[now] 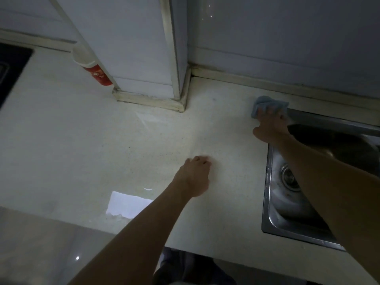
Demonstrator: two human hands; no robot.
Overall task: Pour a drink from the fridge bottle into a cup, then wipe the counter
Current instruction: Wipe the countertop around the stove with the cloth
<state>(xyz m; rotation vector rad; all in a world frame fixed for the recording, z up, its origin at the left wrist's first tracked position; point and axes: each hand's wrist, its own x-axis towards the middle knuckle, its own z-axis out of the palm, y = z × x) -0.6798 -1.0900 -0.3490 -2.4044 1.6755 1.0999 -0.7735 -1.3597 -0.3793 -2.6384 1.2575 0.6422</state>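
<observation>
A pale speckled counter (86, 140) fills the view. My right hand (271, 124) presses a light blue cloth (269, 102) flat on the counter at the back, just left of the sink's far corner. My left hand (195, 177) rests on the counter in the middle, fingers curled under, holding nothing. A small wet streak (148, 189) glints on the counter left of my left wrist. No bottle or cup is in view.
A steel sink (287, 202) is set into the counter at right, my right forearm crossing over it. A tiled column (144, 58) juts out at the back, with a red-and-white pipe fitting (96, 73) beside it. A dark hob (10, 66) sits far left.
</observation>
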